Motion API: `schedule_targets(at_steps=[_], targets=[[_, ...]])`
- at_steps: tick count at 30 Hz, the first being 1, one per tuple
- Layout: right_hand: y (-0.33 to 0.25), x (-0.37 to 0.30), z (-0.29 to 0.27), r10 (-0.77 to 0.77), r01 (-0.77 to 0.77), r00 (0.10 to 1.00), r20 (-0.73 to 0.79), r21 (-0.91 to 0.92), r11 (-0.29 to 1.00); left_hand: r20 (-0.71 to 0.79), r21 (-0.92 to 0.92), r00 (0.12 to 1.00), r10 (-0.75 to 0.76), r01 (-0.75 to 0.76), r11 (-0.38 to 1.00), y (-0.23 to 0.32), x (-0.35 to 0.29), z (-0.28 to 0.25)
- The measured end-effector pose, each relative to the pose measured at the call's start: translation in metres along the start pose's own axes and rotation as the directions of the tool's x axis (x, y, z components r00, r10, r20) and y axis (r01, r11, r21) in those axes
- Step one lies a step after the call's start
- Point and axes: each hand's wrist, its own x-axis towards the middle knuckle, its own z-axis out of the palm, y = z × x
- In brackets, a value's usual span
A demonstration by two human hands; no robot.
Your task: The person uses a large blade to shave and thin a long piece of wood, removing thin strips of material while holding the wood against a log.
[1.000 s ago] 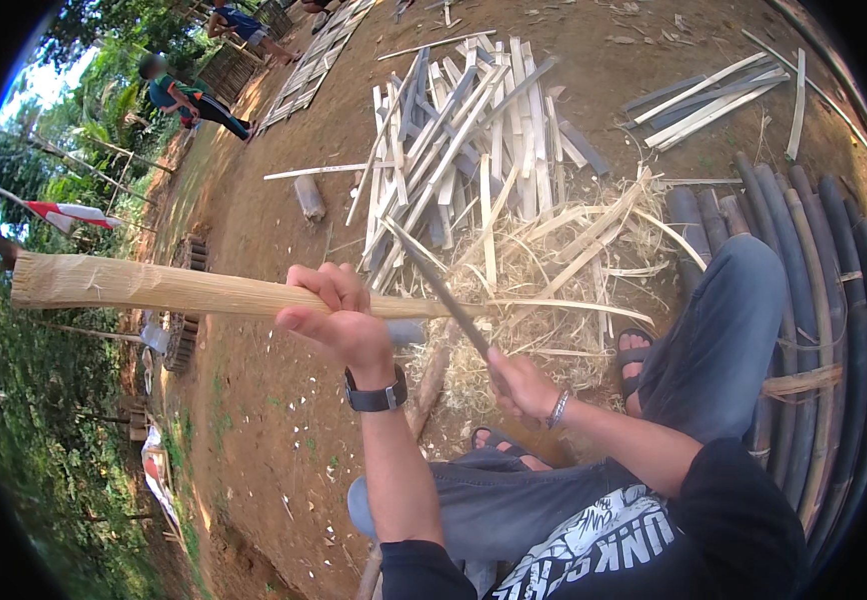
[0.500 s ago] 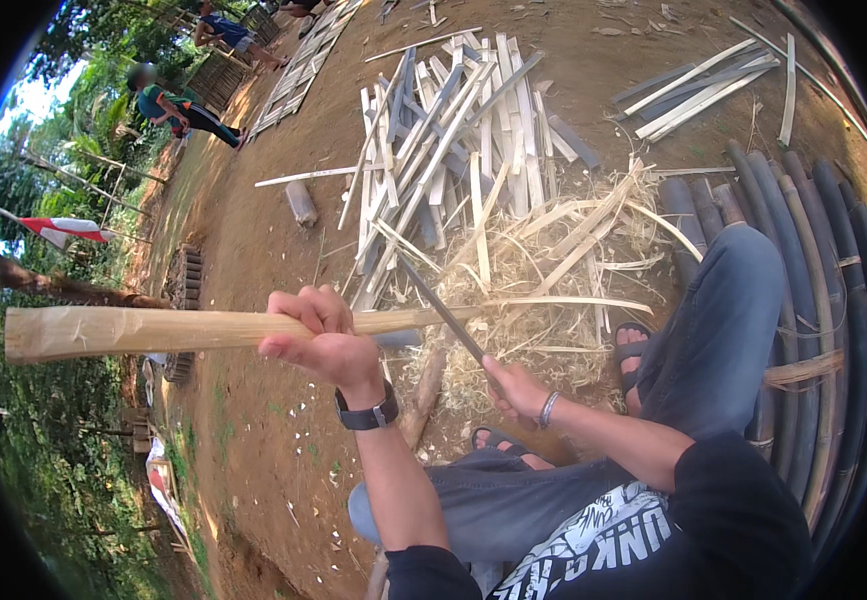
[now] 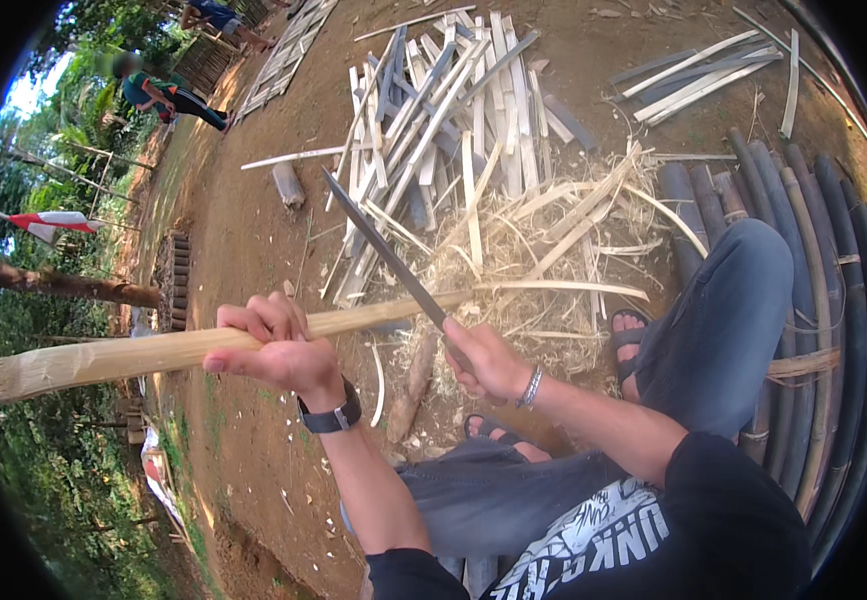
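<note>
Seated worker, dark printed shirt and grey trousers, sandalled feet (image 3: 630,335) on bare dirt ground (image 3: 244,250).

Left hand (image 3: 279,350), with a black wristwatch (image 3: 332,415) at the wrist: fingers closed around a long pale bamboo stave (image 3: 144,352), gripping it about mid-length. The stave's long axis runs nearly level across the view, thick cut end far out to the person's left, the thin end tapering rightward into a long sliver (image 3: 564,288) over the shavings.

Right hand (image 3: 489,362), a metal bracelet (image 3: 530,386) at the wrist: fingers closed on the handle of a long knife (image 3: 384,250). The blade slants up and to the left, away from the body, and crosses the stave just right of the left hand. Whether the edge bites the wood or only lies over it, I cannot tell.

The right hand is the nearer one to the crossing point; the left is just beside it along the stave.

Below the hands: a heap of pale bamboo shavings (image 3: 514,250), with a short log piece (image 3: 409,390) on the ground. Beyond lies a pile of split bamboo slats (image 3: 454,110), grey and pale. To the right are dark bamboo poles (image 3: 804,260) laid side by side under the person's leg. Further off lie a few more slats (image 3: 704,65). Far left stand trees, a red and white flag (image 3: 54,222), and another person (image 3: 169,95) bent low.
</note>
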Motion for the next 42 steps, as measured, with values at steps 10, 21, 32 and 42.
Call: schedule_targets(at_steps=[10,21,32,42], targets=[[0.031,0.005,-0.002,0.237,-0.238,0.971,0.023,0.057,0.970,0.019,0.011,1.000,-0.005,0.004,1.000,-0.007,0.007,0.002],[0.038,0.026,-0.012,-0.030,0.021,0.997,-0.075,-0.123,0.992,0.034,-0.040,0.999,-0.039,0.041,0.998,-0.010,0.016,-0.003],[0.092,0.046,-0.025,-0.314,0.273,0.946,-0.078,-0.330,0.904,-0.016,0.005,0.998,-0.058,0.058,0.998,-0.011,0.029,0.012],[0.054,0.049,-0.015,-0.107,0.103,0.994,-0.021,-0.163,0.981,-0.039,0.054,0.998,-0.041,0.043,0.998,-0.019,0.040,0.012]])
